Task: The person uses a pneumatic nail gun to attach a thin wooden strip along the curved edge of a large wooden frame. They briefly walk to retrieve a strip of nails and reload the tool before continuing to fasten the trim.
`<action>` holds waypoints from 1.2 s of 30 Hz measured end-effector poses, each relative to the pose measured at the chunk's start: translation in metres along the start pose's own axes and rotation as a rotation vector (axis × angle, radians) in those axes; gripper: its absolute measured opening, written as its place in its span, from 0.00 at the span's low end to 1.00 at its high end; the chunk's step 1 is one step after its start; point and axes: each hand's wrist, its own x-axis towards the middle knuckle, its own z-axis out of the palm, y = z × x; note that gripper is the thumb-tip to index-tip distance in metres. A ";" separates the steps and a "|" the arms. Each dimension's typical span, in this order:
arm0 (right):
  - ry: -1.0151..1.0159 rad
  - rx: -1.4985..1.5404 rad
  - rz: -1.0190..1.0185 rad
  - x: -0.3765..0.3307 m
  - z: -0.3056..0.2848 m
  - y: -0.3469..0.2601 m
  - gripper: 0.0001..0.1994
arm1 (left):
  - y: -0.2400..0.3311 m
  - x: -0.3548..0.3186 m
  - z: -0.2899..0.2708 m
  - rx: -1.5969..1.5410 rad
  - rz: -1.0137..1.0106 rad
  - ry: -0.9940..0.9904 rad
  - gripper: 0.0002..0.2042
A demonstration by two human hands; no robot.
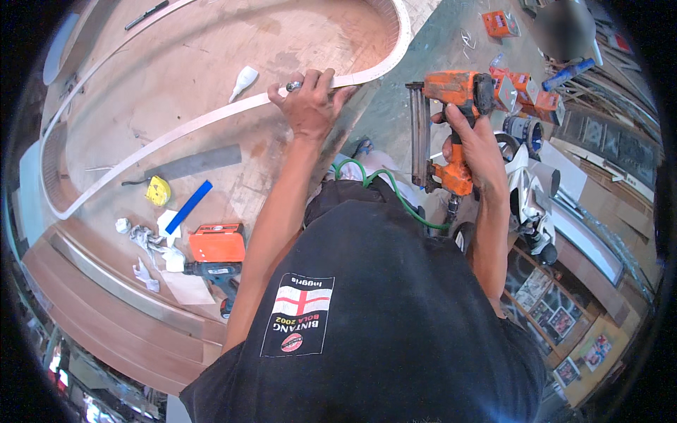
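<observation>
The bent strip (211, 117) is held by the left hand (310, 106), fingers a bit spread, maybe to steady it, and the nail gun (449, 86) at right by the right hand (479, 148), fingers curled.

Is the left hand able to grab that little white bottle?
Probably yes: the white bottle lies close to the left hand, nothing between them, though that hand must first leave the curved rim.

I see pale plywood worktable (204, 63) spanning nine to twelve o'clock, grey-green floor (393, 106) at one. Toward three, I get dark framed panel (599, 137) and tan sheets (630, 211); at four, picture-covered board (546, 304). Long brown wooden panels (106, 307) at eight, white light patches (56, 362) beyond.
</observation>
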 end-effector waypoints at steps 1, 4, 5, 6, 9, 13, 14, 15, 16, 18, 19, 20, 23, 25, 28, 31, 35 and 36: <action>0.019 0.020 -0.030 -0.005 -0.002 0.001 0.24 | 0.000 0.001 -0.004 -0.019 0.003 -0.028 0.20; 0.095 0.038 -0.021 -0.012 -0.010 0.015 0.23 | -0.001 0.004 -0.012 -0.054 0.005 -0.097 0.17; 0.102 0.055 -0.044 -0.015 -0.013 0.016 0.24 | -0.002 0.004 -0.013 -0.059 0.011 -0.119 0.17; 0.118 0.066 -0.039 -0.017 -0.017 0.019 0.24 | -0.002 0.005 -0.015 -0.064 0.017 -0.140 0.17; 0.160 0.097 -0.018 -0.023 -0.025 0.027 0.24 | -0.003 0.010 -0.019 -0.063 0.052 -0.152 0.15; 0.196 0.127 0.001 -0.028 -0.029 0.031 0.23 | -0.005 0.016 -0.021 -0.079 0.100 -0.159 0.14; 0.192 0.123 -0.006 -0.028 -0.032 0.035 0.24 | -0.006 0.016 -0.022 -0.069 0.105 -0.174 0.14; 0.188 0.119 -0.012 -0.027 -0.033 0.038 0.25 | -0.005 0.017 -0.022 -0.059 0.109 -0.188 0.14; 0.182 0.116 -0.020 -0.027 -0.033 0.038 0.24 | -0.006 0.019 -0.023 -0.060 0.119 -0.189 0.14; 0.173 0.107 -0.035 -0.027 -0.033 0.039 0.24 | -0.004 0.021 -0.025 -0.067 0.137 -0.190 0.14; 0.175 0.115 -0.031 -0.027 -0.031 0.038 0.24 | -0.004 0.021 -0.024 -0.065 0.149 -0.186 0.13; 0.176 0.121 -0.026 -0.027 -0.029 0.036 0.24 | -0.003 0.022 -0.023 -0.063 0.160 -0.181 0.13; 0.158 0.114 -0.032 -0.024 -0.026 0.035 0.24 | -0.005 0.019 -0.018 -0.040 0.199 -0.149 0.13; 0.131 0.109 -0.041 -0.022 -0.023 0.033 0.24 | -0.008 0.016 -0.012 -0.029 0.225 -0.115 0.13; 0.080 0.095 -0.034 -0.020 -0.016 0.022 0.24 | -0.011 0.011 -0.006 -0.025 0.253 -0.074 0.14; 0.011 0.022 0.014 -0.013 -0.008 0.008 0.25 | -0.013 0.009 -0.005 -0.015 0.262 -0.057 0.15; -0.086 -0.021 -0.043 0.002 0.009 -0.004 0.23 | -0.011 0.007 -0.003 -0.020 0.259 -0.033 0.16; -0.102 -0.037 -0.064 0.006 0.013 -0.006 0.24 | -0.011 0.007 -0.002 -0.021 0.253 -0.024 0.16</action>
